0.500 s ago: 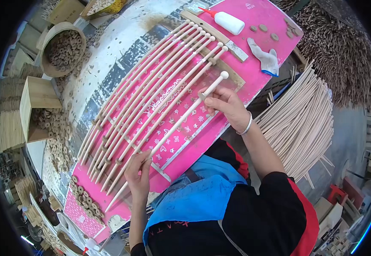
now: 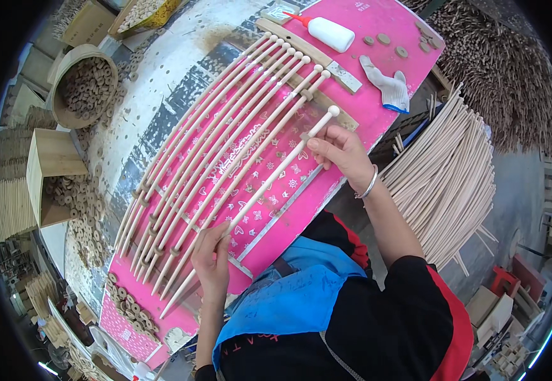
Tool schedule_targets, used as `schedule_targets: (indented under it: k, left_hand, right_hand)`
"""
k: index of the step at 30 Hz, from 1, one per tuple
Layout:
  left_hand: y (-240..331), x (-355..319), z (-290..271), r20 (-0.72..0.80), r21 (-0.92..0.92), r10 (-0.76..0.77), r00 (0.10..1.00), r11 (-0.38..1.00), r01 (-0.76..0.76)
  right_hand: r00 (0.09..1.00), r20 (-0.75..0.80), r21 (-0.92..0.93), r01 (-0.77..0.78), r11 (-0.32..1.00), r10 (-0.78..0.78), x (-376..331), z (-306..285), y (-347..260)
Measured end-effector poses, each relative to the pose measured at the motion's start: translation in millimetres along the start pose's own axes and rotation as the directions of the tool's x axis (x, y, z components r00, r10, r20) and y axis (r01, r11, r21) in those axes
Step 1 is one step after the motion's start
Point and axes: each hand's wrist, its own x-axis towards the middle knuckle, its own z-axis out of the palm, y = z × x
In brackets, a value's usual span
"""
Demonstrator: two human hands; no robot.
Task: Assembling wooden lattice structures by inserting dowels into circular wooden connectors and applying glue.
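Observation:
A pale wooden stick (image 2: pixel 269 182) with a round ball at its upper end and a tapered lower tip lies slantwise across my two hands. My right hand (image 2: pixel 346 155) pinches it below the ball, thumb and fingers at a small wooden ring (image 2: pixel 305 136) around the shaft. Farther down, my left hand (image 2: pixel 211 257) holds the same stick between thumb and fingers. Just left of it, several similar ball-ended sticks (image 2: pixel 225 136) lie side by side, many with rings around their lower parts. The nearest of these also has a ring (image 2: pixel 306 95) near its ball.
A wooden rail (image 2: pixel 301 51) runs by the ball ends. Beyond it lie a white glue bottle (image 2: pixel 331 34) with red tip and a white glove (image 2: pixel 387 86). Loose rings (image 2: pixel 127 305) sit at the pink board's lower left; a round tub (image 2: pixel 89 82) holds more. Bare sticks (image 2: pixel 444 184) are piled right.
The ring at my right hand is slightly closer to the ball. My left hand has shifted a little to the right, still on the stick. The whole view has shifted slightly.

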Motion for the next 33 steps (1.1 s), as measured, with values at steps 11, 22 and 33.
schedule_targets:
  k: [11, 22, 33]
  left_hand:
    - [11.2, 47.4, 53.0, -0.057, 0.473, 0.395, 0.917, 0.819, -0.324]
    - [3.3, 66.8, 65.9, -0.028, 0.549, 0.433, 0.901, 0.760, -0.348]
    - [-6.4, 78.5, 5.0, -0.031, 0.596, 0.327, 0.945, 0.765, -0.245]
  right_hand:
    - [0.869, -0.335, -0.426, 0.206, 0.881, -0.365, 23.7, -29.0, 9.3]
    - [0.794, -0.313, -0.662, 0.212, 0.719, -0.522, 23.3, -26.3, 23.6]
    - [0.737, -0.298, -0.720, 0.244, 0.650, -0.607, 22.8, -23.0, 26.5]
